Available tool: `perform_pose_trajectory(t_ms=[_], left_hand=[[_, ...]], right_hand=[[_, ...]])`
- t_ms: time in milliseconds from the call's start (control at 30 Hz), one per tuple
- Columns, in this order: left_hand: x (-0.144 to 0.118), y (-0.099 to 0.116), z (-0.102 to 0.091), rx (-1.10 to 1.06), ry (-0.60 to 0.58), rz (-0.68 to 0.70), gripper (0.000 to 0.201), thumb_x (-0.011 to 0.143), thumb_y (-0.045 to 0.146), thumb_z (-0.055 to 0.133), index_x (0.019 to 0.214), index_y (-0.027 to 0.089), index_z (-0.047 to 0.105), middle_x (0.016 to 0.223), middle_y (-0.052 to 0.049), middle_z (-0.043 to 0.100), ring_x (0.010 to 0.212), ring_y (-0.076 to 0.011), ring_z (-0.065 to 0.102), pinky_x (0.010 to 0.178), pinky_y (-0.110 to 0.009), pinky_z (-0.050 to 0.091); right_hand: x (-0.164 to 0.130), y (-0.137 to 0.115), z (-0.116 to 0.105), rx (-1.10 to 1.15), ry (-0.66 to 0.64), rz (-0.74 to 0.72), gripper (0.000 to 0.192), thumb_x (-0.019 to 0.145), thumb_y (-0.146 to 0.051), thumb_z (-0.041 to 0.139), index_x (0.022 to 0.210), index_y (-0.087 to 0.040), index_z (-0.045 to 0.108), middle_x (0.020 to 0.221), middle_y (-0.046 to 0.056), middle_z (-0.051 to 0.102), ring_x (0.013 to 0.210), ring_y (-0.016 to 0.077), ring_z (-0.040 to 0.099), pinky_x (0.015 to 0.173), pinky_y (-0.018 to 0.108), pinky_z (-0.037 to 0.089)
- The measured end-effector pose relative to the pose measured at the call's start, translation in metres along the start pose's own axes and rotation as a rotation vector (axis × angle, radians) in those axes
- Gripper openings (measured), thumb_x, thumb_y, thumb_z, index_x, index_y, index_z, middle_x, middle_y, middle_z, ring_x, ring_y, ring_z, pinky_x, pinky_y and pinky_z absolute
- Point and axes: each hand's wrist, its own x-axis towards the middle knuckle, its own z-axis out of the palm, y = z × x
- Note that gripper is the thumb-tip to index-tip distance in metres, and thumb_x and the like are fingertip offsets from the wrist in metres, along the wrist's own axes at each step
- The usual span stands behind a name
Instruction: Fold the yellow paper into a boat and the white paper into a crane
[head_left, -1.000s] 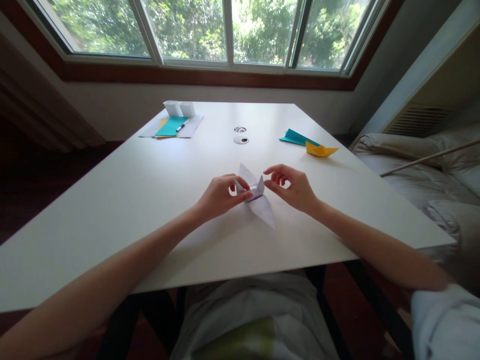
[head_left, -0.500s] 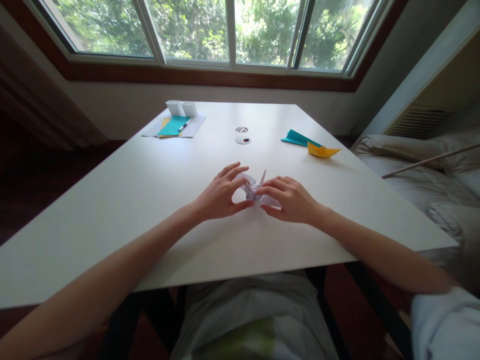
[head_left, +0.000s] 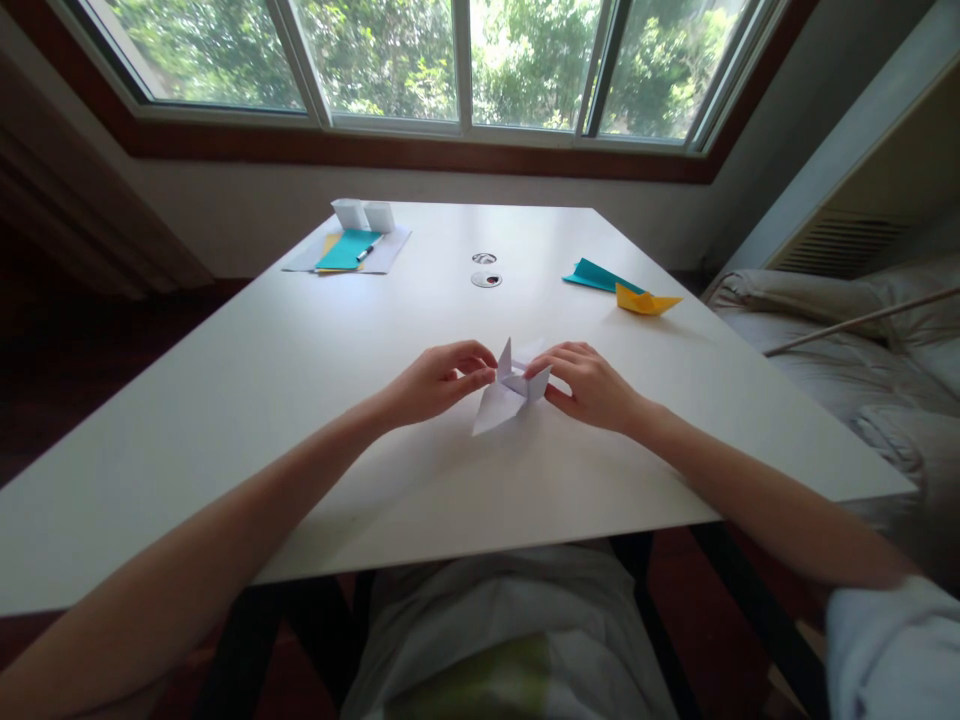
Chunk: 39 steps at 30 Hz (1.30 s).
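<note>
Both pinches, your left hand point(head_left: 431, 382) and right hand point(head_left: 592, 385), held the white paper model point(head_left: 508, 392) mid-frame; uneven pulling risked tearing its folds.

place: looks like a home to me | why: bay window point(head_left: 465, 65), white table point(head_left: 300, 380), bedding point(head_left: 840, 340) right beside it

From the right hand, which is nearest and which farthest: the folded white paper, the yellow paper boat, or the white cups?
1. Folded white paper: in the right hand.
2. Yellow paper boat: farther back, right side.
3. Two small white cups: far left edge.
</note>
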Motion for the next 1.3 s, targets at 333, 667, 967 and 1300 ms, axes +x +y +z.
perform_pose_trajectory(t_ms=[333, 667, 967, 1300], left_hand=[[0.004, -0.006, 0.011, 0.054, 0.026, 0.005, 0.030, 0.074, 0.046, 0.062, 0.087, 0.019, 0.070, 0.079, -0.004, 0.059, 0.065, -0.0117, 0.050, 0.055, -0.022, 0.040], [0.001, -0.002, 0.011, 0.094, 0.046, 0.018, 0.028, 0.075, 0.046, 0.061, 0.082, 0.019, 0.068, 0.082, -0.005, 0.059, 0.067, -0.0123, 0.053, 0.053, -0.021, 0.040], [0.002, -0.002, 0.011, 0.104, 0.040, 0.029, 0.026, 0.075, 0.043, 0.062, 0.080, 0.019, 0.066, 0.086, -0.005, 0.060, 0.070, -0.0127, 0.054, 0.054, -0.022, 0.039], [0.003, -0.002, 0.014, 0.090, 0.035, 0.007, 0.029, 0.074, 0.046, 0.062, 0.082, 0.018, 0.065, 0.085, -0.004, 0.058, 0.070, -0.0125, 0.052, 0.055, -0.022, 0.039]], right_hand=[[0.002, -0.006, -0.002, 0.313, -0.041, -0.032, 0.026, 0.082, -0.016, 0.050, 0.108, -0.020, 0.056, 0.104, 0.006, 0.066, 0.094, 0.0167, 0.062, 0.083, 0.030, 0.049], [-0.001, -0.006, -0.012, 0.318, 0.055, -0.052, 0.020, 0.087, -0.024, 0.049, 0.103, -0.021, 0.059, 0.094, 0.006, 0.066, 0.084, 0.0150, 0.062, 0.077, 0.029, 0.051], [-0.001, -0.007, -0.014, 0.371, 0.024, -0.071, 0.028, 0.087, -0.020, 0.048, 0.113, -0.021, 0.056, 0.101, 0.006, 0.065, 0.087, 0.0138, 0.062, 0.079, 0.028, 0.051], [0.003, -0.010, -0.012, 0.349, 0.078, -0.091, 0.019, 0.084, -0.015, 0.050, 0.099, -0.020, 0.062, 0.090, 0.004, 0.065, 0.079, 0.0121, 0.061, 0.073, 0.025, 0.051]])
